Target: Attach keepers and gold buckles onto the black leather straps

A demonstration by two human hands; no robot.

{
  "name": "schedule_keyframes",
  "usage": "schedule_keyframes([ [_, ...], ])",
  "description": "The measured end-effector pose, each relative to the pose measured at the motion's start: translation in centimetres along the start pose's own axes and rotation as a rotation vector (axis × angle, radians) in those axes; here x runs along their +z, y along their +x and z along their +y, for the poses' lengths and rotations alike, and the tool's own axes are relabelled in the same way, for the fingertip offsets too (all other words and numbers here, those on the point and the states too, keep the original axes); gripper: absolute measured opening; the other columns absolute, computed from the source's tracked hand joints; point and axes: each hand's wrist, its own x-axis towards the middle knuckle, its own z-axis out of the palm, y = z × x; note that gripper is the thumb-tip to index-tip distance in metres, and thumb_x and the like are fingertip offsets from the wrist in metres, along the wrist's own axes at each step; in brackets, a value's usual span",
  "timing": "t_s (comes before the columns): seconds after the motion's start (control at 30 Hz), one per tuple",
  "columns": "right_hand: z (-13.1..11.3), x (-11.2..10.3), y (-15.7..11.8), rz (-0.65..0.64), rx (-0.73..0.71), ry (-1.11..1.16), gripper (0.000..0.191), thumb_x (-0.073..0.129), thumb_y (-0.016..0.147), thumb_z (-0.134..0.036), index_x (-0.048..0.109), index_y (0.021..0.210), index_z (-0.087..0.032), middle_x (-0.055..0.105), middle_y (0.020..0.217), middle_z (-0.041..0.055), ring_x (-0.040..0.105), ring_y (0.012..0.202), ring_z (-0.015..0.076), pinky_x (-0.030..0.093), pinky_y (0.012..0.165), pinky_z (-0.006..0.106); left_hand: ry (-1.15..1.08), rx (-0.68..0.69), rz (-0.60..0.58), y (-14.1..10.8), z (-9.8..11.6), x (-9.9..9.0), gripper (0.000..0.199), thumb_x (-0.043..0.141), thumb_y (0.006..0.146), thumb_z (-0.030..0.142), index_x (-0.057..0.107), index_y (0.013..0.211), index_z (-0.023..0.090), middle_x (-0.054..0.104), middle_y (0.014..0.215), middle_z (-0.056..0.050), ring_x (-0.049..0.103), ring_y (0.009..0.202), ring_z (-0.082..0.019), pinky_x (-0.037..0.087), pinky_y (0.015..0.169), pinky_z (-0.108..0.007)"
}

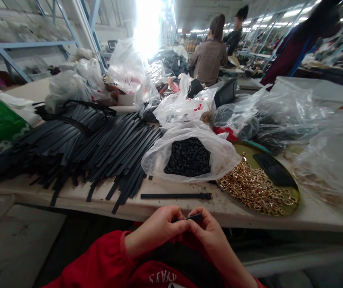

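My left hand [167, 226] and my right hand [205, 228] meet in front of the table's edge, fingertips close together. Both are closed on a short black strap piece [195, 217], its end showing between the fingers of my right hand; a small shiny bit shows where the fingertips meet. Just beyond them on the table [105, 202] lies a black strap [174, 196] with a buckle at its right end. An open plastic bag [156, 162] holds small black pieces [189, 158]. To its right, a round tray [297, 200] carries many gold buckles [249, 186].
Piles of long black straps [114, 152] cover the table's left side, some overhanging the front edge. A black phone-like slab [275, 170] rests on the tray. Clear plastic bags [186, 104] crowd the back. Two people are farther off, one in a brown top [209, 60].
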Motion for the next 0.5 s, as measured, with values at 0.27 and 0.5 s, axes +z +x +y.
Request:
schedule_keyframes([
  [0.27, -3.4, -1.6, 2.3, -0.151, -0.145, -0.351, 0.022, 0.056, 0.075, -0.041, 0.057, 0.082, -0.021, 0.063, 0.075, 0.0003, 0.058, 0.068, 0.0159, 0.044, 0.062, 0.026, 0.163, 0.22, 0.094, 2.3, 0.5, -0.9, 0.029, 0.054, 0.074, 0.028, 0.052, 0.102, 0.019, 0.059, 0.07, 0.003, 0.053, 0.059, -0.011, 0.038, 0.054, -0.02],
  [0.5, -8.8, -4.8, 12.2, 0.391, -0.41, -1.579, 0.026, 0.04, 0.084, -0.031, 0.061, 0.082, -0.015, 0.064, 0.083, 0.0123, 0.058, 0.078, 0.0234, 0.039, 0.069, 0.034, 0.144, 0.105, 0.153, 3.9, 1.1, -2.0, 0.018, 0.046, 0.076, 0.028, 0.056, 0.083, 0.015, 0.053, 0.058, 0.004, 0.042, 0.047, -0.008, 0.032, 0.046, -0.018],
])
